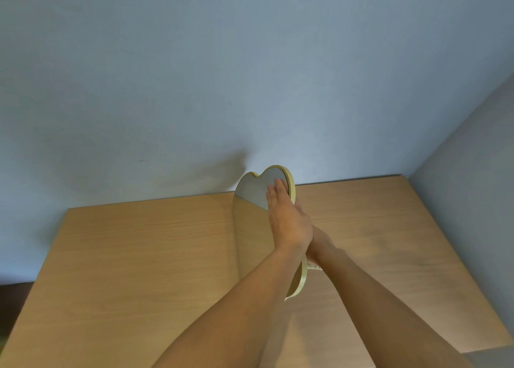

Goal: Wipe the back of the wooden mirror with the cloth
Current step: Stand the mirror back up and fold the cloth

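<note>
I am in what looks like a plain room of a home — a bare, pale blue-grey wall point(194, 75) rises straight behind a light wood-grain tabletop point(139, 242), and a second wall point(472, 159) meets it in the corner to my right. The heart-shaped wooden mirror point(251, 198) I steady is a household thing — little else here tells more.

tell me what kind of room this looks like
Probably a plain room at home, hard to say more: a light wooden table pushed into a corner of bare blue-grey walls, with a heart-shaped wooden mirror held upright on it.
</note>
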